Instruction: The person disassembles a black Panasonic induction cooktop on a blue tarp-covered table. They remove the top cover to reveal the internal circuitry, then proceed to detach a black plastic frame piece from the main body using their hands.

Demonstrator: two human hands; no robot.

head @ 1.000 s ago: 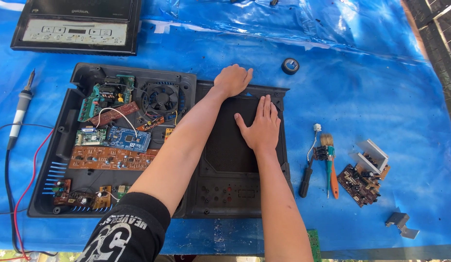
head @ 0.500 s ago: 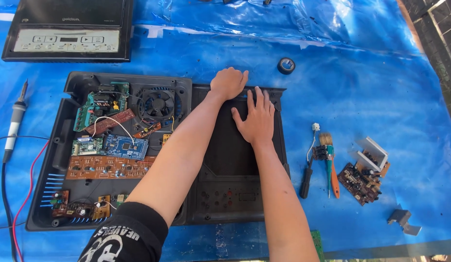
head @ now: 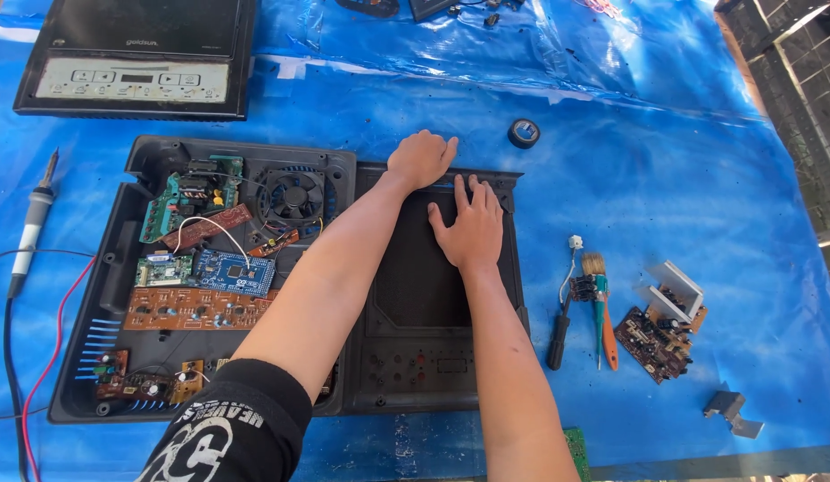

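A black plastic cover panel (head: pixel 424 357) lies on blue tarp, right beside an open black appliance case (head: pixel 120 268). The case holds a fan (head: pixel 293 195), a blue circuit board (head: pixel 232 272), a long brown board (head: pixel 192 308) and several smaller boards. My left hand (head: pixel 421 159) is curled over the panel's far edge. My right hand (head: pixel 468 223) lies flat on the panel just below it, fingers spread, fingertips at the far edge. My left forearm crosses over the case's right side.
A soldering iron (head: pixel 31 232) with red and black leads lies left of the case. A black cooktop unit (head: pixel 134 58) sits far left. A tape roll (head: pixel 523 134), screwdriver (head: pixel 558 339), brush (head: pixel 602 312), small circuit board (head: pixel 656 339) and metal bracket (head: pixel 732 412) lie to the right.
My right hand has slid up the panel toward its far edge, closer to my left hand. My left hand stays on the far edge.
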